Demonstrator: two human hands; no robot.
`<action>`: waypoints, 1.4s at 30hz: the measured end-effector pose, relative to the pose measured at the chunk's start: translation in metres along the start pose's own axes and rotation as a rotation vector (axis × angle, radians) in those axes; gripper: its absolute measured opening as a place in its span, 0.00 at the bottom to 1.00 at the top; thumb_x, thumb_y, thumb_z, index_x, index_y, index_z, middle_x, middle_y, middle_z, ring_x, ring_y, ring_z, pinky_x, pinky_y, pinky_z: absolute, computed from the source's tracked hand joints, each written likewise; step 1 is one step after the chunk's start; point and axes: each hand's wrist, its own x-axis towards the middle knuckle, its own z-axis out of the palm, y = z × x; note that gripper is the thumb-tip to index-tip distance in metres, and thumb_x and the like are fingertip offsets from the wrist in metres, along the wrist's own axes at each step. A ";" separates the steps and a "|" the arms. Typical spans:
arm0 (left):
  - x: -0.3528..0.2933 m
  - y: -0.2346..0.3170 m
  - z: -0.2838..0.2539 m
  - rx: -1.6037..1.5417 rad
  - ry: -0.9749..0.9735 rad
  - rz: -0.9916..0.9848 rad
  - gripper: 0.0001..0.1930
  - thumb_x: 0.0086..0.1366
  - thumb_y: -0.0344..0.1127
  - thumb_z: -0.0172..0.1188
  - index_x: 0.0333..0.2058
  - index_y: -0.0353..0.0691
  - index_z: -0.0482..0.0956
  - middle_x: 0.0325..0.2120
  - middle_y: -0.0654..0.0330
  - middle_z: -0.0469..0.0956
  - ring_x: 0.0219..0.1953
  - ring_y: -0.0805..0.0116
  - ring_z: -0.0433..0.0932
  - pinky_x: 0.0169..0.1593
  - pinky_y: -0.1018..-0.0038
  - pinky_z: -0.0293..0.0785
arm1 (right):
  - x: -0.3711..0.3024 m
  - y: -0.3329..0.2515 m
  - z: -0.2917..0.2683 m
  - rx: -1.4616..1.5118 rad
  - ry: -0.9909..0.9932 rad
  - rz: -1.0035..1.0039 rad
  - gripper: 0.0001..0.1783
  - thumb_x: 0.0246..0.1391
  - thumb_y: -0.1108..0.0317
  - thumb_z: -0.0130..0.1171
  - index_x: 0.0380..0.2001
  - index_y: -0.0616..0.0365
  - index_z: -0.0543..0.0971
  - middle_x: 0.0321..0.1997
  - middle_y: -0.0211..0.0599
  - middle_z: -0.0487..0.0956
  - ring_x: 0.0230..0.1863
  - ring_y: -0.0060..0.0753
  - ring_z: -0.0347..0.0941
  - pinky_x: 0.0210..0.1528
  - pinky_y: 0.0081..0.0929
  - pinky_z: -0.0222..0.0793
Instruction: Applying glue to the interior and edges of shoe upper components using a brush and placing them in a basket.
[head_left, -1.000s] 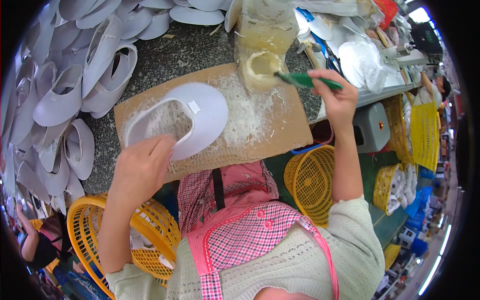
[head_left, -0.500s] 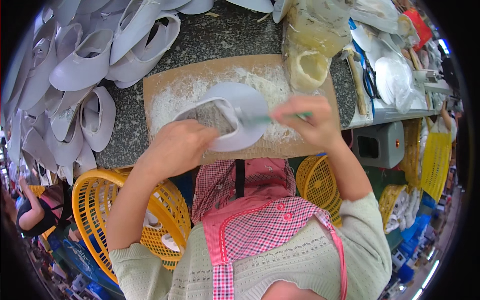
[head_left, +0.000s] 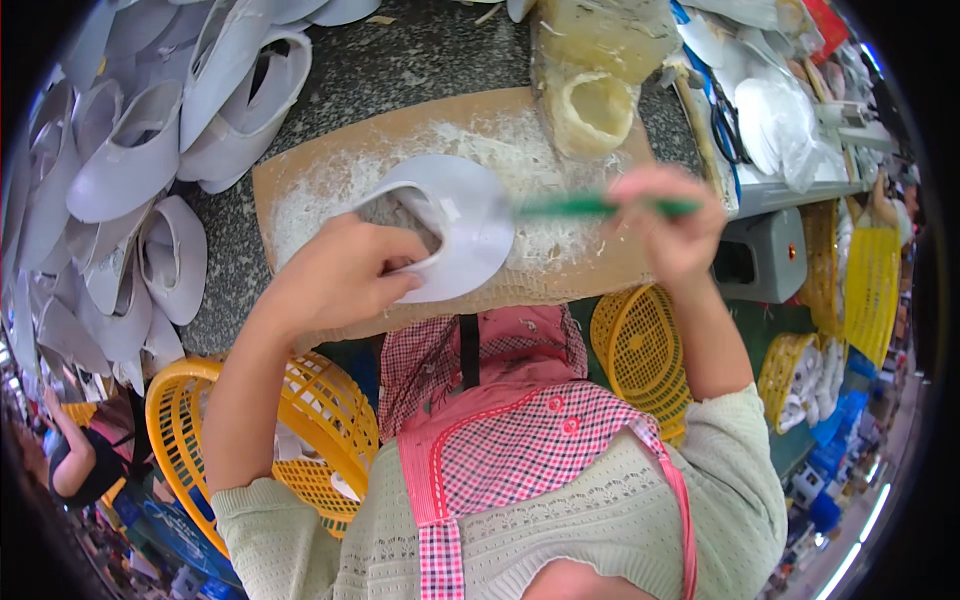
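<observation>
My left hand [head_left: 357, 265] grips the near left edge of a pale grey-white shoe upper [head_left: 478, 225], thumb and fingers closed on the rim of its opening. The upper lies tilted on a cardboard sheet [head_left: 330, 150] smeared with whitish dried residue. In my right hand [head_left: 668, 222] is a green-handled brush [head_left: 575, 205], blurred by motion. Its tip is at the right edge of the upper; whether it touches cannot be made out. Beyond the cardboard stands a pot crusted with yellowish glue [head_left: 598, 112], its mouth facing me.
Several more shoe uppers [head_left: 130, 165] are piled at the left. Yellow plastic baskets [head_left: 185, 375] stand below the table edge on both sides. Scissors [head_left: 728, 135], a stick [head_left: 700, 120] and plastic bags lie at the right, above a grey box [head_left: 765, 258]. Another person [head_left: 75, 450] is at far left.
My right hand has moved right and away from the upper, with the brush. My left hand and the upper sit slightly further left in the picture, as does the whole table scene.
</observation>
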 end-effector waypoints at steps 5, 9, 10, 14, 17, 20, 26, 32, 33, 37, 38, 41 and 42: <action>-0.021 0.020 -0.007 -0.521 0.415 -0.115 0.08 0.51 0.29 0.57 0.30 0.31 0.74 0.21 0.60 0.76 0.24 0.75 0.74 0.29 0.80 0.69 | 0.029 0.021 -0.050 -0.585 0.062 -0.024 0.08 0.47 0.80 0.52 0.33 0.62 0.76 0.28 0.33 0.76 0.27 0.18 0.70 0.28 0.13 0.66; -0.013 0.019 0.018 -0.529 0.553 -0.201 0.12 0.54 0.27 0.54 0.37 0.29 0.71 0.24 0.61 0.76 0.28 0.77 0.73 0.30 0.82 0.68 | 0.026 0.010 -0.064 -0.332 0.221 -0.221 0.08 0.46 0.79 0.54 0.32 0.63 0.76 0.29 0.34 0.76 0.26 0.21 0.70 0.29 0.13 0.65; -0.009 0.010 0.025 -0.628 0.469 -0.236 0.15 0.55 0.27 0.53 0.42 0.30 0.68 0.27 0.59 0.76 0.30 0.77 0.72 0.32 0.82 0.68 | 0.022 0.010 -0.069 -0.311 0.129 -0.140 0.07 0.46 0.78 0.54 0.32 0.64 0.76 0.29 0.34 0.76 0.27 0.21 0.70 0.29 0.14 0.65; -0.005 0.011 0.027 -0.910 0.264 -0.229 0.29 0.60 0.39 0.48 0.57 0.36 0.49 0.42 0.54 0.70 0.37 0.74 0.71 0.37 0.80 0.68 | 0.005 0.010 -0.084 -0.054 0.344 0.149 0.07 0.46 0.77 0.53 0.31 0.66 0.75 0.29 0.38 0.76 0.22 0.22 0.70 0.25 0.16 0.66; 0.002 0.020 0.023 -1.048 0.200 -0.154 0.36 0.59 0.57 0.39 0.59 0.40 0.42 0.50 0.52 0.64 0.41 0.68 0.69 0.40 0.75 0.67 | 0.000 -0.002 -0.058 0.136 0.151 0.102 0.09 0.46 0.77 0.54 0.33 0.69 0.74 0.29 0.41 0.76 0.22 0.24 0.70 0.24 0.16 0.65; 0.014 0.020 0.029 -1.044 0.213 -0.093 0.43 0.55 0.69 0.29 0.60 0.42 0.40 0.53 0.52 0.61 0.48 0.65 0.65 0.44 0.70 0.63 | 0.021 0.002 -0.009 0.257 0.161 -0.111 0.09 0.46 0.78 0.54 0.33 0.68 0.74 0.31 0.42 0.76 0.23 0.25 0.71 0.25 0.16 0.66; 0.035 0.012 0.028 -1.279 0.586 -0.038 0.40 0.58 0.65 0.29 0.59 0.36 0.44 0.55 0.54 0.57 0.55 0.67 0.56 0.54 0.69 0.51 | 0.041 0.000 0.004 0.314 0.113 -0.253 0.09 0.47 0.77 0.54 0.34 0.70 0.73 0.34 0.45 0.75 0.26 0.28 0.72 0.24 0.20 0.69; 0.073 0.046 0.022 -1.132 1.091 -0.264 0.33 0.61 0.58 0.34 0.55 0.36 0.56 0.51 0.50 0.62 0.55 0.67 0.58 0.54 0.71 0.51 | 0.031 0.005 -0.013 0.370 0.317 -0.270 0.11 0.49 0.76 0.52 0.37 0.70 0.71 0.33 0.47 0.74 0.24 0.31 0.72 0.23 0.22 0.69; 0.077 0.028 0.020 -0.650 0.876 -0.272 0.28 0.60 0.53 0.39 0.51 0.37 0.62 0.48 0.51 0.66 0.53 0.65 0.61 0.53 0.71 0.55 | 0.031 0.003 -0.014 0.368 0.313 -0.271 0.11 0.49 0.76 0.52 0.37 0.70 0.71 0.33 0.47 0.74 0.24 0.31 0.72 0.23 0.22 0.69; 0.062 0.017 0.009 0.192 0.372 -0.263 0.14 0.50 0.33 0.52 0.37 0.38 0.76 0.40 0.55 0.73 0.46 0.59 0.68 0.46 0.67 0.64 | 0.029 0.004 -0.018 0.411 0.385 -0.288 0.11 0.50 0.76 0.51 0.37 0.70 0.71 0.32 0.45 0.75 0.24 0.32 0.72 0.23 0.22 0.69; 0.047 0.014 0.002 0.270 0.305 -0.109 0.14 0.47 0.30 0.52 0.36 0.38 0.76 0.41 0.56 0.72 0.47 0.57 0.67 0.47 0.66 0.64 | 0.028 0.005 -0.022 0.398 0.402 -0.282 0.11 0.50 0.76 0.51 0.37 0.70 0.71 0.32 0.45 0.75 0.24 0.31 0.72 0.23 0.22 0.69; -0.005 0.002 -0.008 0.225 0.132 0.115 0.18 0.40 0.23 0.51 0.35 0.37 0.76 0.43 0.52 0.71 0.51 0.55 0.63 0.52 0.66 0.62 | 0.021 0.010 -0.027 0.388 0.389 -0.204 0.11 0.50 0.76 0.51 0.37 0.70 0.71 0.31 0.44 0.74 0.24 0.31 0.72 0.23 0.22 0.68; -0.010 0.005 -0.007 0.227 0.131 0.104 0.18 0.40 0.23 0.51 0.35 0.37 0.76 0.43 0.52 0.71 0.51 0.55 0.63 0.52 0.66 0.62 | 0.020 0.011 -0.025 0.399 0.388 -0.201 0.11 0.50 0.76 0.51 0.37 0.70 0.71 0.31 0.44 0.74 0.24 0.31 0.72 0.23 0.22 0.68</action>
